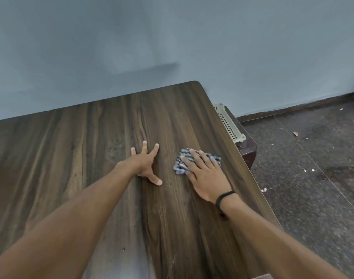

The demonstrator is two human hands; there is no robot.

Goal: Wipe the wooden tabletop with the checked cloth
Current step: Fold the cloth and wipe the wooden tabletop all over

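Checked cloth [196, 161] half hidden under right hand [207, 177].

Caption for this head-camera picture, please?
Right hand presses the checked cloth on the wooden tabletop; left hand rests beside.

Both forearms [75, 216] bare right up to the frame edge, left hand [146, 166] and right hand [207, 179] bare too. Worn here: a slim black wristband [224, 196] on the right, a short dark tail beneath it.

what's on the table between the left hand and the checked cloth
Nothing: the head view shows only bare wooden tabletop between the left hand and the checked cloth under the right hand.
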